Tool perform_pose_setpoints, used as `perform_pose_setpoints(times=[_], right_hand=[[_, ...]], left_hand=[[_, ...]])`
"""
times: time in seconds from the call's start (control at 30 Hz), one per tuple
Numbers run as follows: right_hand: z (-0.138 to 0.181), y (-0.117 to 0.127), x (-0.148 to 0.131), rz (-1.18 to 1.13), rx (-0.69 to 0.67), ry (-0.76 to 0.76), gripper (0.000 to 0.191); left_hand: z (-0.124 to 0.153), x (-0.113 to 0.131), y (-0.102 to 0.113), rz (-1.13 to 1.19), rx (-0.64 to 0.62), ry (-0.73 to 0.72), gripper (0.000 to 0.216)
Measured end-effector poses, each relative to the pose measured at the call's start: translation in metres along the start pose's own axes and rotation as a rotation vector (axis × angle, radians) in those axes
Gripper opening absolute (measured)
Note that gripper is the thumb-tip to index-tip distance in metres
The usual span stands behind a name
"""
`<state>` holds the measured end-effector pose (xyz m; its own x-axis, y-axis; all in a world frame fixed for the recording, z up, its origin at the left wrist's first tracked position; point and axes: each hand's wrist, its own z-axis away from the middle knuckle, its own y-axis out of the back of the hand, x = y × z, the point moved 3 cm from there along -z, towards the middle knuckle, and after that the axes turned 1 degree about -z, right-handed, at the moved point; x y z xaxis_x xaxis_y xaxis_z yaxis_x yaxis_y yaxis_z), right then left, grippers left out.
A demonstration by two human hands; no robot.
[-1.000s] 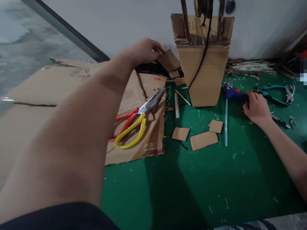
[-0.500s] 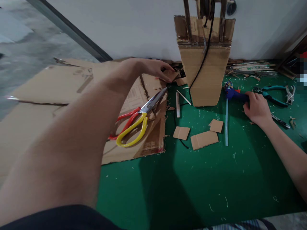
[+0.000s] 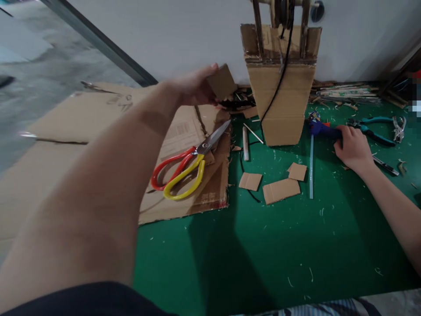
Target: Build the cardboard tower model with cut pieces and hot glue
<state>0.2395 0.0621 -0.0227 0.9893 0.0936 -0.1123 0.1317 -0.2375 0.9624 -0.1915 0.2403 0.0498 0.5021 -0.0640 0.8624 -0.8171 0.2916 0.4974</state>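
Note:
My left hand is closed on a small square cardboard piece, held up over the back edge of the green table. Farther right, my right hand wraps round the dark handle of a blue glue gun, which lies on the table. A clear glue stick reaches from it toward me. Scissors with one red and one yellow handle rest on a cardboard sheet. Three cut cardboard pieces lie on the table between my hands.
Against the wall stands a tapered cardboard structure with a black cord hanging down it. Teal-handled pliers and a utility knife lie at right. Wood strips and scraps line the back edge.
My left hand has lifted the small cardboard piece off the scraps at the back, moving it up and slightly left. My right hand stays on the glue gun.

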Motion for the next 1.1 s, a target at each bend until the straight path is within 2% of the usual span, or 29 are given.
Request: perform_pose_setpoints(times=[0.07,0.17,0.43,0.63,0.73,0.93,1.0,1.1], right_hand=[[-0.001,0.000,0.001,-0.005,-0.007,0.002,0.046],[-0.001,-0.001,0.002,-0.011,-0.002,0.002,0.046],[0.000,0.000,0.000,-0.029,0.007,0.003,0.048],[0.000,0.001,0.001,-0.032,-0.013,-0.003,0.048],[-0.001,0.000,0.001,-0.032,-0.013,0.003,0.047],[0.000,-0.001,0.002,-0.016,0.009,-0.003,0.047],[0.000,-0.001,0.001,-0.014,0.013,-0.002,0.046],[0.000,0.000,0.002,-0.012,0.007,-0.005,0.046]], left_hand=[[0.006,0.001,-0.002,0.150,-0.060,0.086,0.080],[0.012,0.006,-0.007,0.288,-0.077,0.148,0.073],[0.020,0.015,-0.005,0.235,-0.155,0.085,0.077],[0.026,0.012,-0.006,0.365,-0.136,0.082,0.066],[0.026,0.012,-0.008,0.416,-0.093,0.073,0.063],[0.025,0.016,-0.014,0.418,0.038,0.203,0.086],[0.029,0.018,-0.017,0.442,0.175,0.185,0.068],[0.042,0.022,-0.022,0.471,0.394,0.054,0.034]])
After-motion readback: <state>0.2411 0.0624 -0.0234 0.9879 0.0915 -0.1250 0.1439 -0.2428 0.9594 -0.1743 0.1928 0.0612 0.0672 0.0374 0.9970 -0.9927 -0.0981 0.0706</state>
